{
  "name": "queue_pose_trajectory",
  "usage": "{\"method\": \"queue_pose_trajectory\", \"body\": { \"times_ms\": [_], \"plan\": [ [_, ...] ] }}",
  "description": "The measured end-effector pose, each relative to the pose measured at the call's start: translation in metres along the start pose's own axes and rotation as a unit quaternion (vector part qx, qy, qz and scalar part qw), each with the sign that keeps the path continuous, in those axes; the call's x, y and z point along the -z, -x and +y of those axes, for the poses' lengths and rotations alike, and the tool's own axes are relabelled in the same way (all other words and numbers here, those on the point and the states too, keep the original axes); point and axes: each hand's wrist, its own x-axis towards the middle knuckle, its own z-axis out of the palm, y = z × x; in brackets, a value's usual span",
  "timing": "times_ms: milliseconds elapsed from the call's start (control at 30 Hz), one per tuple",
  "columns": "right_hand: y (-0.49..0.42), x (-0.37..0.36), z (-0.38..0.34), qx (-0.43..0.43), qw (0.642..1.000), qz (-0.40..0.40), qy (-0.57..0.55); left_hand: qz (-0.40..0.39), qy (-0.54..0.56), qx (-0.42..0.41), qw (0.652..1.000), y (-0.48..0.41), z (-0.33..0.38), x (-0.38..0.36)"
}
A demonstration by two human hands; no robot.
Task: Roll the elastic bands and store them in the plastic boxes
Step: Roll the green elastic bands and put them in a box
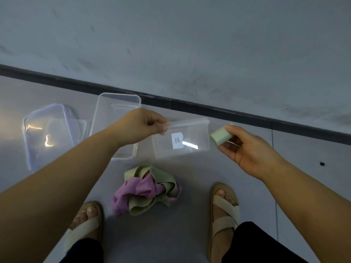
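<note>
1. While the left hand (141,124) pinches the labelled box (191,143) at centre, the right hand (245,149) grips a rolled green band (221,137) beside it.
2. Loose bands (148,188) lie on the floor (193,173), lower centre.

Both my forearms (62,186) are bare up to the edge of the view, and so are my left hand (140,126) and right hand (247,149). I wear open-toed sandals: the left sandal (83,230) and the right sandal (226,213) each have a tan footbed and wide, pale beige straps that cross over the foot. My trousers (252,242) are dark, close to black.
</note>
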Motion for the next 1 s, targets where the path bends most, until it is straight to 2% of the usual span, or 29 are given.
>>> {"method": "queue_pose_trajectory", "body": {
  "times_ms": [100,200,367,533,667,767,900,933,1000],
  "plan": [
    [-0.003,-0.006,0.002,-0.007,1.000,-0.006,0.000,0.027,-0.002,-0.001,1.000,-0.004,-0.001,-0.003],
    [-0.006,-0.011,0.007,-0.006,1.000,0.002,0.024,0.040,-0.057,-0.024,0.997,-0.007,-0.013,-0.016],
    [-0.009,-0.014,0.018,0.005,0.995,0.004,0.103,0.007,-0.184,-0.090,0.979,-0.006,-0.061,-0.072],
    [-0.020,-0.022,0.036,0.008,0.982,0.004,0.189,0.000,-0.257,-0.078,0.963,-0.013,-0.099,-0.108],
    [-0.029,-0.028,0.054,0.008,0.961,-0.015,0.277,-0.022,-0.336,-0.106,0.935,-0.013,-0.115,-0.126],
    [-0.036,-0.031,0.066,0.013,0.948,-0.014,0.317,-0.009,-0.328,-0.130,0.936,-0.010,-0.118,-0.127],
    [-0.047,-0.034,0.083,0.021,0.941,0.012,0.338,0.074,-0.264,-0.197,0.941,-0.011,-0.135,-0.129],
    [-0.050,-0.036,0.089,0.025,0.939,0.019,0.342,0.097,-0.247,-0.195,0.944,-0.008,-0.140,-0.129],
    [-0.056,-0.039,0.102,0.030,0.938,0.036,0.344,0.136,-0.182,-0.135,0.964,-0.003,-0.141,-0.124]
  ]
}}
